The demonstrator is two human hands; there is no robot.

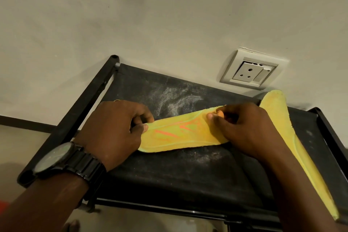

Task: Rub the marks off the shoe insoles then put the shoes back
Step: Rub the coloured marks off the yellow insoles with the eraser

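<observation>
Yellow insole (180, 133), orange-marked, lies across the dusty black fabric shelf (169, 175) in the head view. Left hand (114, 126) clamps its left end, thumb on top. Right hand (244, 128) pinches a small orange piece (220, 113) against its right end. Second insole (278, 118) lies just beside, at right.

A black fabric shelf (169, 171), dusted with white powder, is stretched across a black frame (88, 103) in the lower half. A white wall socket (250, 70) is set into the pale wall (150, 15) right of centre.
</observation>
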